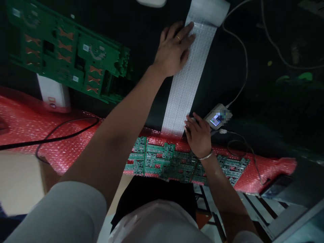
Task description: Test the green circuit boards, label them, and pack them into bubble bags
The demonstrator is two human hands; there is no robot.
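A long white strip of small printed labels (188, 81) lies unrolled down the dark table, with its roll (209, 11) at the far end. My left hand (173, 50) rests near the roll, its outstretched fingers lying over the strip's left edge. Lower down, my right hand (199, 136) is at the strip's right edge, fingers stretched forward and holding nothing I can make out. Just right of it sits a small white device with a lit screen (215, 119). Beneath my right wrist, a row of green circuit boards (159, 158) lies on red bubble wrap (273, 165).
Stacked larger green circuit boards (68, 50) occupy the left, partly over a white box-shaped device (54, 92). A black cable (63, 136) crosses the red wrap. White cables (245, 57) run along the right. A dark phone-like object (277, 185) lies at the right front edge.
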